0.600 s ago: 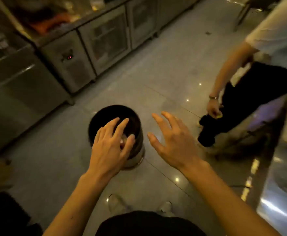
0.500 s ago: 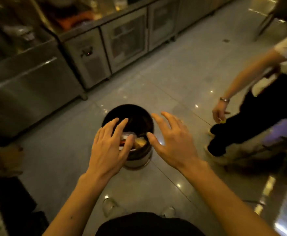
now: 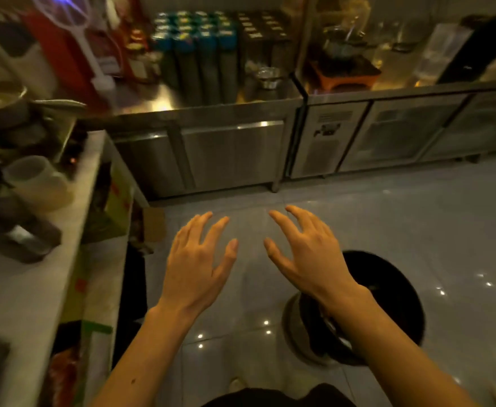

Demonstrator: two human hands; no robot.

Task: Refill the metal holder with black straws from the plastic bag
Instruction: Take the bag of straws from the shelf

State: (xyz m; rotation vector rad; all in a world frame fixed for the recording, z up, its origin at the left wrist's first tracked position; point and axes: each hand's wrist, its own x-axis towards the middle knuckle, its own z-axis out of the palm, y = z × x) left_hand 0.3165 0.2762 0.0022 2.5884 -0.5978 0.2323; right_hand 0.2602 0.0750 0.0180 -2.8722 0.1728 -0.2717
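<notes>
My left hand (image 3: 197, 262) and my right hand (image 3: 305, 254) hover side by side over the tiled floor, fingers spread and relaxed, holding nothing. A round bin with a black liner (image 3: 387, 304) stands on the floor under my right forearm, partly hidden by it. I see no black straws, plastic bag or metal holder that I can make out in this dim, blurred view.
A steel counter (image 3: 205, 113) runs along the back, with stacked cans (image 3: 199, 54) and a small metal bowl (image 3: 267, 77) on it. On the left is a white counter (image 3: 35, 283) with a plastic jug (image 3: 38, 183). Steel fridge doors (image 3: 402, 133) line the right back.
The view has swung left and up: the bin has slid to the lower right and the other person has left the frame. My hands are off the bin, still spread.
</notes>
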